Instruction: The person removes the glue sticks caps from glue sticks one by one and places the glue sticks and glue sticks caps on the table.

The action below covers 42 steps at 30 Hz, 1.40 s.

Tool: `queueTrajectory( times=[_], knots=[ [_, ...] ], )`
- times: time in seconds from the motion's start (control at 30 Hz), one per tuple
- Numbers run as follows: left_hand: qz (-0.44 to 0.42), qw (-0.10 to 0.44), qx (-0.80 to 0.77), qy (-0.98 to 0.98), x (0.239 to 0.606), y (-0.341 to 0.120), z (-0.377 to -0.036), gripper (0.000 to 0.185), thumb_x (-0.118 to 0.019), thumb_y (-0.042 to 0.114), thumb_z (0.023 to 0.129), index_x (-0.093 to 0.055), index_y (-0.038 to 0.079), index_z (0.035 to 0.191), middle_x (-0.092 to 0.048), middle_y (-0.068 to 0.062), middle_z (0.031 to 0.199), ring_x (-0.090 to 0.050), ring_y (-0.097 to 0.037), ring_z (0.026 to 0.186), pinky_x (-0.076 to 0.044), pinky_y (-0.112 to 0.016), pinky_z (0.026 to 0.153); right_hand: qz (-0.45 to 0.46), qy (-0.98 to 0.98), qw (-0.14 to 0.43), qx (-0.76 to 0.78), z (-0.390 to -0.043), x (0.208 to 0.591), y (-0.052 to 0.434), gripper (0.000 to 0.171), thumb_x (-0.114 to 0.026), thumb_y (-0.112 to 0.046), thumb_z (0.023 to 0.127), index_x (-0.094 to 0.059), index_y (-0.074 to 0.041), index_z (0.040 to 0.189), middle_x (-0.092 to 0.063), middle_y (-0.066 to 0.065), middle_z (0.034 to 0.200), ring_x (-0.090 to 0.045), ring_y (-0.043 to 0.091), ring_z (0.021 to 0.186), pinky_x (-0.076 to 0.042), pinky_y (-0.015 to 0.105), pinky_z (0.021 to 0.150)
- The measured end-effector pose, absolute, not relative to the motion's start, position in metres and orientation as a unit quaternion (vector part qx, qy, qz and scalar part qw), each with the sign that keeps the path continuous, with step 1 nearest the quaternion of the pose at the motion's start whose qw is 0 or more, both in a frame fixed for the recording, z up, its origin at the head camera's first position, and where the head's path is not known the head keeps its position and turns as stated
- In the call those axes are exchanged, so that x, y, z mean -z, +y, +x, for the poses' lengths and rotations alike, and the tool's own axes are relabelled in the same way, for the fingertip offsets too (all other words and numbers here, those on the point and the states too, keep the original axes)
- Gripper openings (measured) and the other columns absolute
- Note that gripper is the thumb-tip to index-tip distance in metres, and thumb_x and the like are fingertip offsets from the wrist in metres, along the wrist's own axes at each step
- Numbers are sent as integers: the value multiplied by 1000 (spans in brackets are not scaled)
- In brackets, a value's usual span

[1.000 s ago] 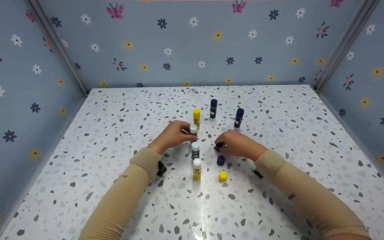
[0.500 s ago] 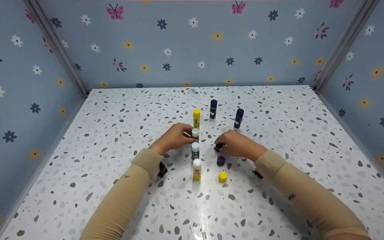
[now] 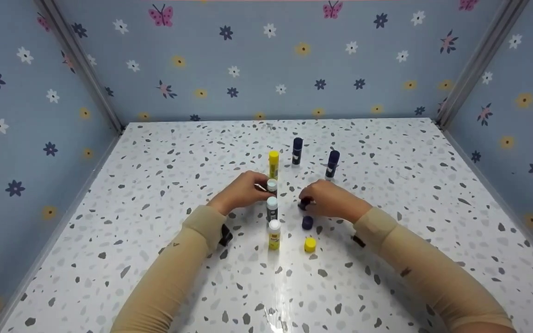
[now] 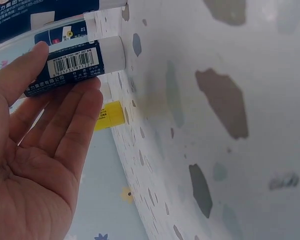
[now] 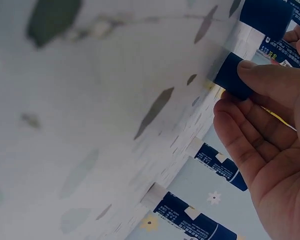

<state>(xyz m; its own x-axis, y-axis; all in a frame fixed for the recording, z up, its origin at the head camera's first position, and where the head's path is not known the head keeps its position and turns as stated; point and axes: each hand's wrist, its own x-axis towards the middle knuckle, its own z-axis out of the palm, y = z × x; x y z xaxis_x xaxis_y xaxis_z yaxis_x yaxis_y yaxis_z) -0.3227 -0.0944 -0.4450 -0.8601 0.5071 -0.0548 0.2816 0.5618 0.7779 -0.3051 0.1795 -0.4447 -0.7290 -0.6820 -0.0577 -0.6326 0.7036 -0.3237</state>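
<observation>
My left hand (image 3: 243, 189) holds an uncapped dark blue glue stick (image 4: 72, 65) between thumb and fingers. It is upright, its white base at the tabletop. My right hand (image 3: 330, 199) pinches a dark blue glue stick cap (image 5: 232, 75) low over the table. Toward me from the held stick stand another uncapped blue glue stick (image 3: 272, 210) and an uncapped yellow glue stick (image 3: 274, 235). Just behind it is a capped yellow glue stick (image 3: 273, 164). A second blue cap (image 3: 307, 223) and a yellow cap (image 3: 310, 245) lie in front of my right hand.
Two capped blue glue sticks stand farther back, one near the middle (image 3: 297, 151) and one to the right (image 3: 332, 164). The speckled white table (image 3: 178, 148) is enclosed by flower-patterned panels (image 3: 257, 60) at the back and both sides.
My left hand moved slightly right and toward me with the blue glue stick, bringing it into line with the other sticks; it then stayed still. The right hand kept its place with the cap.
</observation>
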Motion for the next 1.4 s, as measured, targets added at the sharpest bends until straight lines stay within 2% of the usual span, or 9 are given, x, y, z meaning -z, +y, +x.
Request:
queueTrajectory(
  times=[0.27, 0.47, 0.57, 0.7, 0.83, 1.13, 1.4],
  knots=[
    [226, 141, -407, 874, 445, -95, -323, 23, -80, 12, 98, -79, 7, 121, -78, -12, 123, -72, -26, 114, -58, -44, 104, -342, 925, 98, 135, -304, 441, 178, 14, -79, -7, 95, -81, -9, 109, -81, 6, 100, -73, 21, 89, -63, 41, 88],
    [225, 150, -404, 874, 446, -95, -323, 25, -80, 12, 98, -79, 8, 123, -78, -12, 124, -72, -26, 116, -57, -45, 108, -333, 929, 103, 126, -304, 441, 177, 12, -80, -8, 96, -80, -10, 107, -78, 3, 94, -69, 18, 82, -62, 39, 82],
    [224, 155, -400, 875, 447, -96, -324, 28, -80, 11, 97, -78, 8, 124, -78, -12, 127, -73, -27, 119, -56, -46, 111, -322, 933, 108, 122, -304, 441, 176, 22, -80, -9, 95, -79, -8, 117, -79, 6, 101, -72, 21, 88, -63, 41, 85],
    [225, 167, -402, 872, 447, -99, -323, 30, -80, 10, 96, -77, 8, 126, -78, -13, 128, -74, -28, 121, -56, -45, 111, -307, 937, 109, 125, -303, 439, 178, 42, -81, -7, 93, -74, -5, 134, -79, 13, 116, -75, 30, 104, -63, 46, 96],
    [230, 175, -412, 864, 446, -103, -323, 32, -80, 6, 94, -76, 6, 126, -77, -14, 129, -74, -31, 122, -57, -45, 110, -313, 935, 102, 132, -302, 436, 179, 47, -82, -3, 90, -73, -3, 135, -79, 16, 119, -75, 33, 108, -62, 48, 98],
    [216, 159, -396, 878, 441, -113, -322, 35, -80, 8, 97, -73, 3, 131, -75, -17, 131, -74, -33, 122, -59, -46, 108, -342, 928, 66, 134, -306, 419, 189, 43, -82, -5, 94, -72, 1, 135, -79, 20, 125, -76, 36, 113, -62, 51, 99],
    [192, 111, -363, 905, 432, -120, -319, 34, -74, 19, 104, -71, 3, 133, -75, -15, 126, -72, -31, 117, -60, -47, 103, -306, 943, -8, 131, -312, 399, 201, 41, -82, -8, 96, -73, -1, 135, -75, 20, 134, -73, 38, 118, -59, 54, 102]
  ],
)
